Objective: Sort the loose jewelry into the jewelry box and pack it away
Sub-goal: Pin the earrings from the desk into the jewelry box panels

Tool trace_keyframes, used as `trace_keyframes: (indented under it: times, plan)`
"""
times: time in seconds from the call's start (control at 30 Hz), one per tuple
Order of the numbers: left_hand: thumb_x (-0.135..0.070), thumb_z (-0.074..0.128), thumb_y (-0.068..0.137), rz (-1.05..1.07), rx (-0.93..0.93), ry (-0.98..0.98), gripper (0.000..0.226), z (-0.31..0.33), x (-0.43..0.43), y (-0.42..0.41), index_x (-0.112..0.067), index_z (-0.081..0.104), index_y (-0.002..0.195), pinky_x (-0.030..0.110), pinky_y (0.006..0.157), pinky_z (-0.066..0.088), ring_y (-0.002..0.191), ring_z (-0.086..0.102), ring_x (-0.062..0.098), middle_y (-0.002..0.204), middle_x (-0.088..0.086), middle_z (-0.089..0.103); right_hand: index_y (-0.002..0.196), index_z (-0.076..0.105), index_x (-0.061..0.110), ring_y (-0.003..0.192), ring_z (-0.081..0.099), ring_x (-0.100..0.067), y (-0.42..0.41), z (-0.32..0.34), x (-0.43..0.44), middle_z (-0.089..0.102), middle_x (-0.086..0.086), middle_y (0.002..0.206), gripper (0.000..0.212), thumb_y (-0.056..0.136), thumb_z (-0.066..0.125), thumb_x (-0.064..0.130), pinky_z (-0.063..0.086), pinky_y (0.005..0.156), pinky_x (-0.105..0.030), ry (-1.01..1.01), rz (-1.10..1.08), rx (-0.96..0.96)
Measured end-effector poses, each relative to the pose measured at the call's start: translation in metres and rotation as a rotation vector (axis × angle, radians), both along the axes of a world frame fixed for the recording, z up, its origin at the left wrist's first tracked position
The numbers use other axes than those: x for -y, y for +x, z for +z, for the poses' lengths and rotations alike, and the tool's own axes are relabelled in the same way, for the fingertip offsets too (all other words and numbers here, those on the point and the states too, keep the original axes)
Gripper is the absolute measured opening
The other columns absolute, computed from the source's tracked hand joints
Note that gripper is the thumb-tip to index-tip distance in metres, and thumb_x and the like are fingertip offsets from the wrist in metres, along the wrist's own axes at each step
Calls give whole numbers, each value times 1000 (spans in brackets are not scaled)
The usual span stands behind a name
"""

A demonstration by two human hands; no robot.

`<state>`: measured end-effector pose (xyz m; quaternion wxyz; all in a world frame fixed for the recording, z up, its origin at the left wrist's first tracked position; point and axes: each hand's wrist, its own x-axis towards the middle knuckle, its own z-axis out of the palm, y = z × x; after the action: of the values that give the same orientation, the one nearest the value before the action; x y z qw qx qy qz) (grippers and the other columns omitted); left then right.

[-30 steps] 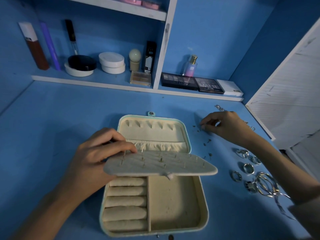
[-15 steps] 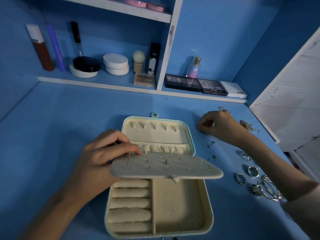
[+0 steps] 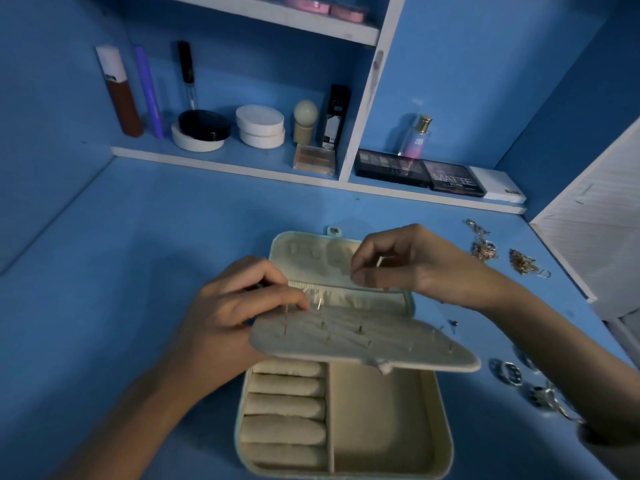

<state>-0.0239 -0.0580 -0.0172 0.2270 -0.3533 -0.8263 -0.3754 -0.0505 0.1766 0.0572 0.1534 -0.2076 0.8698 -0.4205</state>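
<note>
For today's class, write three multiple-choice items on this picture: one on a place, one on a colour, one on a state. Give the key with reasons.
1. Where are the loose rings? A on the table, right of the box; B inside the box; C on the shelf.
2. What colour is the table? A white; B blue; C green.
3. What does the left hand do? A lies flat; B holds a bottle; C grips the earring flap.
Key: 1 A, they lie beside the box; 2 B, its bare top is blue; 3 C, thumb and fingers pinch its edge.
</note>
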Motion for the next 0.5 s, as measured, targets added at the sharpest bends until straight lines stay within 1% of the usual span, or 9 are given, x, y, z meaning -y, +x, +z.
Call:
trace_keyframes:
  times: [0.07, 0.13, 0.2, 0.3, 0.4, 0.5]
  plan:
    - [-28, 63, 82, -13, 5, 20, 19, -1, 0, 0, -14, 76, 85, 16, 67, 41, 74, 53, 9, 81, -4, 56, 79, 70, 12, 63, 56, -1, -5, -7, 7, 67, 7, 73, 4, 81, 69, 10, 42, 62, -12, 135, 66, -110]
    - [-28, 64, 82, -24, 7, 34, 19, -1, 1, 0, -13, 75, 86, 21, 65, 42, 73, 54, 10, 82, -4, 56, 78, 69, 12, 66, 56, 0, -12, -16, 10, 62, 14, 72, 3, 80, 69, 10, 39, 61, -8, 266, 101, -251]
    - [-27, 64, 82, -23, 3, 31, 19, -2, 0, 0, -12, 76, 85, 22, 63, 43, 72, 54, 11, 81, -3, 56, 79, 69, 11, 67, 54, 1, -17, -21, 9, 56, 19, 71, 2, 80, 69, 10, 38, 62, -7, 336, 127, -350]
    - [-28, 64, 82, -9, 0, 22, 19, -1, 0, 0, -13, 76, 84, 21, 63, 42, 72, 53, 10, 81, -3, 56, 79, 70, 10, 64, 49, 4, -20, -25, 9, 50, 20, 70, 2, 80, 70, 11, 39, 64, -9, 381, 164, -455]
    - [-25, 64, 81, -4, 5, 10, 17, -1, 1, 0, -13, 76, 85, 22, 62, 42, 73, 53, 10, 80, -3, 57, 77, 72, 10, 62, 47, -1, -20, -26, 10, 53, 15, 72, 8, 78, 67, 16, 42, 64, -14, 379, 175, -531]
    - [-24, 64, 80, -10, 4, 3, 18, -1, 1, 0, -12, 76, 85, 23, 61, 43, 72, 54, 11, 80, -1, 58, 77, 74, 10, 61, 48, -1, -22, -27, 9, 54, 13, 71, 6, 78, 69, 15, 43, 62, -14, 370, 161, -541]
